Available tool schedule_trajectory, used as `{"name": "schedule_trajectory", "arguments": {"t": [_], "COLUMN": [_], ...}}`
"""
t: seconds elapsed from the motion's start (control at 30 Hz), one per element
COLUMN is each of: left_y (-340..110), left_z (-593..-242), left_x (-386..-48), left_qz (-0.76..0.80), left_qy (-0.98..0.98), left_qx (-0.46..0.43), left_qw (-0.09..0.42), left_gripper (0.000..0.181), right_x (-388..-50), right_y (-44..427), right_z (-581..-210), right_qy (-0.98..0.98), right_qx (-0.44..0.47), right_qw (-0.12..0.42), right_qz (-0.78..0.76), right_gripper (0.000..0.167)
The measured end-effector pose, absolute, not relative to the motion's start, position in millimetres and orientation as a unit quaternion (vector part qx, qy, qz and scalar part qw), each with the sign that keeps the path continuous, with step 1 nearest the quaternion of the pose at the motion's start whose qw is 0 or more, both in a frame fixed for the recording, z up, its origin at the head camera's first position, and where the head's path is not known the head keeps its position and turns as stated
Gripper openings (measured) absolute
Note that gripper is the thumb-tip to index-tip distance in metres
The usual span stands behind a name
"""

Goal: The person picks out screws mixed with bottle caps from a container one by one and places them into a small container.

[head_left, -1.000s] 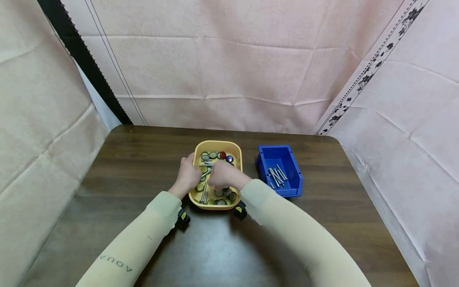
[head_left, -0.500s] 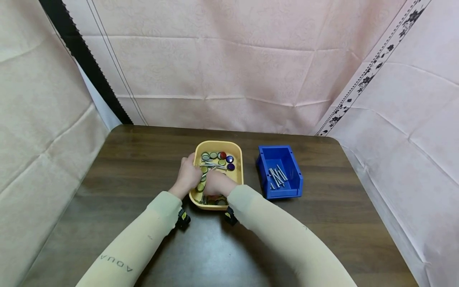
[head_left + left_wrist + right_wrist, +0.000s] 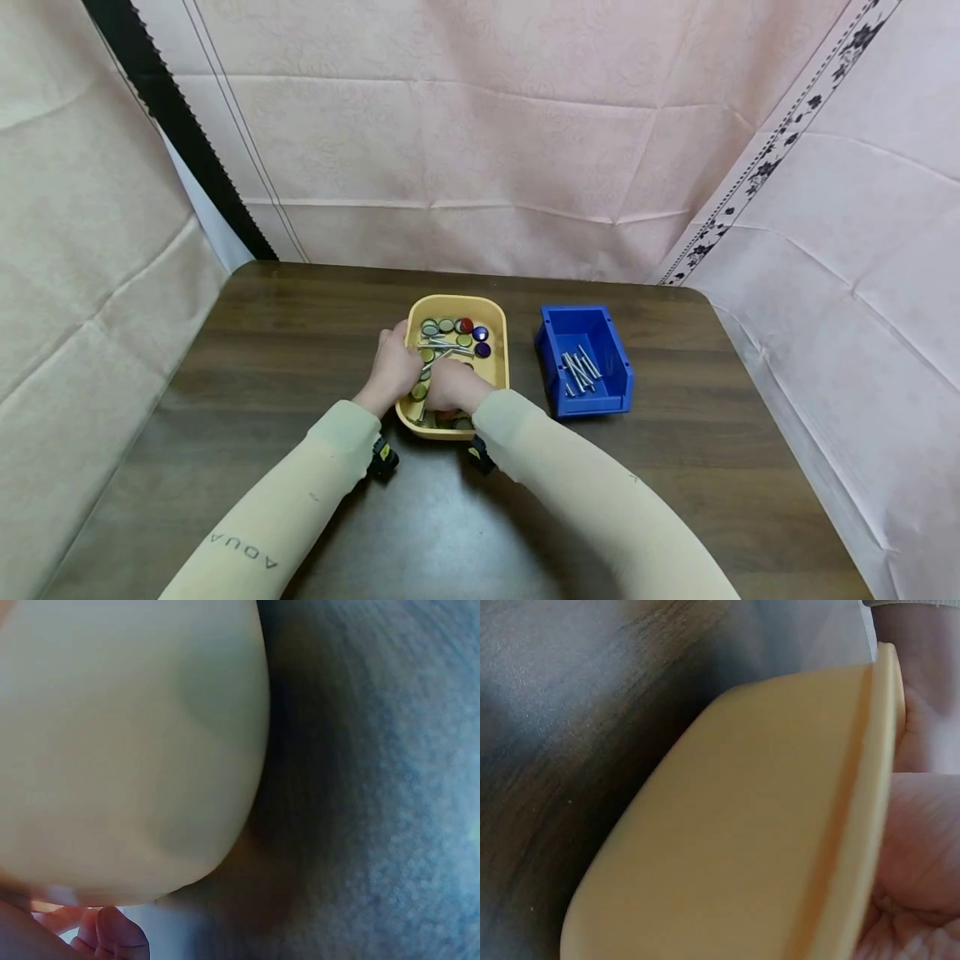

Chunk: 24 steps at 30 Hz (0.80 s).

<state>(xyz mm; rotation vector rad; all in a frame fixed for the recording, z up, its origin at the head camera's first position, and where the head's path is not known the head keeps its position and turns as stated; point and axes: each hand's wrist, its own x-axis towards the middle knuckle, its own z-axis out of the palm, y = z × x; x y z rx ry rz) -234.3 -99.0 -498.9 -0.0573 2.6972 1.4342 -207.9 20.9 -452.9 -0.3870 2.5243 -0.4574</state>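
Note:
In the head view a yellow tray (image 3: 489,307) holds metal screws (image 3: 442,344) and round caps (image 3: 482,350) in several colours. My left hand (image 3: 393,367) grips the tray's left rim. Its curled fingers (image 3: 112,930) show below the tray wall in the left wrist view. Reaching down into the tray's middle is my right hand (image 3: 452,386), back upward. Its fingertips are hidden among the screws and caps, so whether they pinch anything is not visible. The right wrist view shows mostly the tray's outer wall and part of the palm.
Right of the tray stands a blue bin (image 3: 573,321) with several screws (image 3: 581,369) inside. Both stand on a dark wooden table (image 3: 300,333). Pale cloth (image 3: 487,150) hangs behind the table and at its sides.
Over the first half second my right hand moved down and left inside the tray, uncovering a purple cap and screws; since then it has barely shifted. My left hand stayed at the rim.

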Motion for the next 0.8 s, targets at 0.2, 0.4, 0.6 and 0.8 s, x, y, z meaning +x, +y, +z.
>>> {"name": "schedule_trajectory", "arguments": {"t": [0.2, 0.4, 0.6, 0.8], "left_y": [-99.9, -100.6, -100.0, -98.7], "left_z": [-498.6, -499.1, -499.2, -497.1], "left_x": [-234.4, -234.0, -234.3, -233.9], "left_qz": [0.470, 0.471, 0.467, 0.468], "left_qy": [0.882, 0.881, 0.882, 0.882], "left_qx": [-0.019, -0.023, -0.025, -0.029], "left_qw": [0.045, 0.050, 0.049, 0.050], "left_gripper": [0.066, 0.065, 0.066, 0.066], "right_x": [-209.2, -212.3, -215.6, -216.5], "right_y": [18.2, 21.4, 27.2, 33.0], "right_z": [-455.7, -456.0, -454.5, -452.8], "right_qy": [0.949, 0.959, 0.959, 0.958], "right_qx": [-0.117, -0.128, -0.100, -0.089], "right_qw": [0.262, 0.215, 0.213, 0.212], "right_qz": [-0.130, -0.133, -0.160, -0.170], "right_gripper": [0.010, 0.015, 0.018, 0.017]}}
